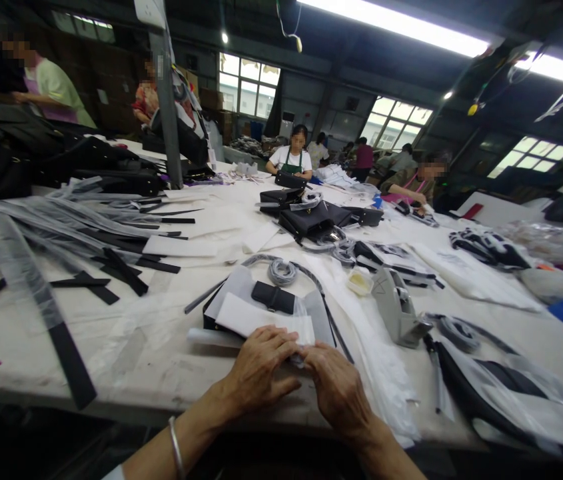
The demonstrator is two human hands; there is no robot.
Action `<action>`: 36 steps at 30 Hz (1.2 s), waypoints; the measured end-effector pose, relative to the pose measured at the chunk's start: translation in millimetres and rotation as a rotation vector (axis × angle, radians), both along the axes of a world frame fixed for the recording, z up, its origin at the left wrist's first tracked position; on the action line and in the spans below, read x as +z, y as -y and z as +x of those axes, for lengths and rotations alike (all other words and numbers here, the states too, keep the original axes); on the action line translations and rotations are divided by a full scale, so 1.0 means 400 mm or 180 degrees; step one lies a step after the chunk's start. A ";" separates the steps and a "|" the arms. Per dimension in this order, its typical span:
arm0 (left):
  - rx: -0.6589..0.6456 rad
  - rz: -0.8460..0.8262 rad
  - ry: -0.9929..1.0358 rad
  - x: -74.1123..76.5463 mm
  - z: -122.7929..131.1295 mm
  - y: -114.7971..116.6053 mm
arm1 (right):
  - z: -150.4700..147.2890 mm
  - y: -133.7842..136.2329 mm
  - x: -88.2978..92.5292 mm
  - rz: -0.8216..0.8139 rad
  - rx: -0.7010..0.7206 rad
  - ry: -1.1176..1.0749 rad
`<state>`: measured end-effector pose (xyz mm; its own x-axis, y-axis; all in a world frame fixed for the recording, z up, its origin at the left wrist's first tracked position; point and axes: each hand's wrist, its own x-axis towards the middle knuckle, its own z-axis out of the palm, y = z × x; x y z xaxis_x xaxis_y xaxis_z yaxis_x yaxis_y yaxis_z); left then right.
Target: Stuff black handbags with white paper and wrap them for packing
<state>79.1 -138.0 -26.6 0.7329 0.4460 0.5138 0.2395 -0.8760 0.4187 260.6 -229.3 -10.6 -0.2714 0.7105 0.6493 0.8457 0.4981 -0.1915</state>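
Observation:
A black handbag (210, 313) lies on the table in front of me, partly covered by thin pale wrapping. Across its near side is a folded white foam sheet (241, 315). My left hand (264, 367) rests on that sheet's near edge, fingers stretched out and thumb apart. Beside it my right hand (338, 383) has its fingers bent around the near right corner, where clear plastic wrap (304, 308) bunches up. A black flap strap (274, 297) shows on the bag's upper face. Behind it sits a coiled, wrapped strap (282, 272).
Black straps in plastic sleeves (26, 267) spread over the left side. To the right stand a grey tape dispenser (397, 310), white plastic sheets (371, 360) and another wrapped bag (501, 387). Black bags (306, 217) lie farther back. A metal post (167, 113) rises left; several people work around.

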 end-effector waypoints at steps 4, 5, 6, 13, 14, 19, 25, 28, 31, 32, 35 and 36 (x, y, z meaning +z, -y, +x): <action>0.0343 0.0095 0.0164 -0.016 0.023 0.011 | -0.001 -0.009 0.002 0.0086 -0.0057 0.0026; 0.0414 0.0169 0.0204 -0.023 0.030 0.013 | -0.002 -0.011 0.004 0.0089 -0.0066 0.0054; 0.0456 0.0256 0.0243 -0.030 0.037 0.015 | -0.003 -0.013 0.008 0.0088 -0.0071 0.0091; 0.0639 0.0523 0.0451 -0.038 0.063 0.023 | 0.008 -0.048 0.027 -0.0001 -0.0493 0.0487; 0.0693 0.0480 0.0434 -0.035 0.067 0.024 | 0.013 -0.058 0.029 -0.0101 -0.0546 0.0484; 0.1088 0.0454 0.0227 -0.025 0.092 0.029 | 0.037 -0.104 0.027 -0.0807 -0.0602 0.0094; 0.1507 0.0664 -0.0068 -0.025 0.117 0.024 | 0.054 -0.140 0.004 -0.1308 -0.0706 -0.0507; 0.1606 0.0637 -0.0052 -0.026 0.120 0.017 | 0.057 -0.151 -0.004 -0.1497 -0.0865 -0.0889; 0.1485 0.0764 0.0160 -0.027 0.103 0.009 | 0.058 -0.158 -0.004 -0.1693 -0.0987 -0.1147; 0.1343 0.0857 0.0280 -0.027 0.093 0.006 | 0.057 -0.160 -0.002 -0.1775 -0.1014 -0.1190; 0.0741 0.1111 0.0536 -0.027 0.058 -0.002 | 0.057 -0.165 0.006 -0.2024 -0.1070 -0.1226; 0.0568 0.1160 0.0517 -0.028 0.048 -0.003 | 0.057 -0.167 0.008 -0.2084 -0.1080 -0.1235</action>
<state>98.5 -136.7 -37.7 0.5575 0.3264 0.7634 0.3571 -0.9244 0.1344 283.5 -162.5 -7.4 0.1834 0.9798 0.0798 0.7441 -0.0853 -0.6626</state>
